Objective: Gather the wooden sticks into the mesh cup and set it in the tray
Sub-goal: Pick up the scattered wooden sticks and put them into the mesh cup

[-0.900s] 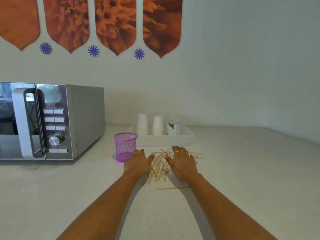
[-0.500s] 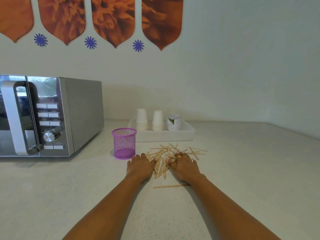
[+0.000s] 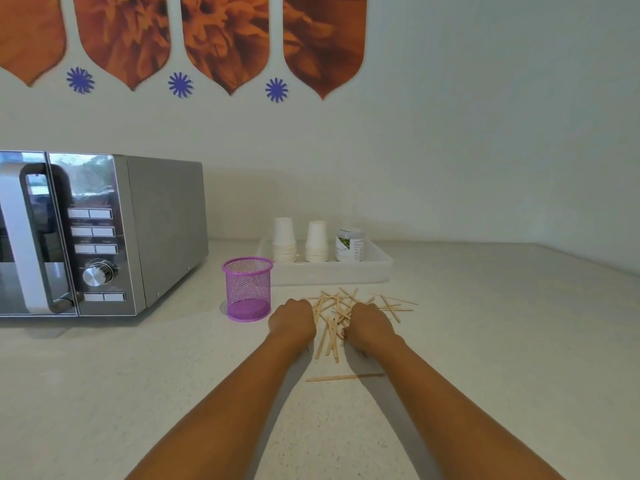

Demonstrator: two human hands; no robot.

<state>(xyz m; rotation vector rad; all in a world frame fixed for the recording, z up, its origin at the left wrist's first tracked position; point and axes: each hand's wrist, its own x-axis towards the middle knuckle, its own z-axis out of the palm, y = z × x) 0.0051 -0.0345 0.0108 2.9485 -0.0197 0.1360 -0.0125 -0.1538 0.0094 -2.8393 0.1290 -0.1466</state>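
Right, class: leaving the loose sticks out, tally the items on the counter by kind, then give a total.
Microwave: 1
Purple mesh cup: 1
White tray: 1
Stacks of white paper cups: 2
Labelled jar: 1
Total: 6

Two bare forearms reach forward, hands low and close together.

The left hand (image 3: 292, 319) is curled into a loose fist, knuckles up. The right hand (image 3: 371, 326) is also curled, fingers bent under and hidden. Both wrists are nearly straight.
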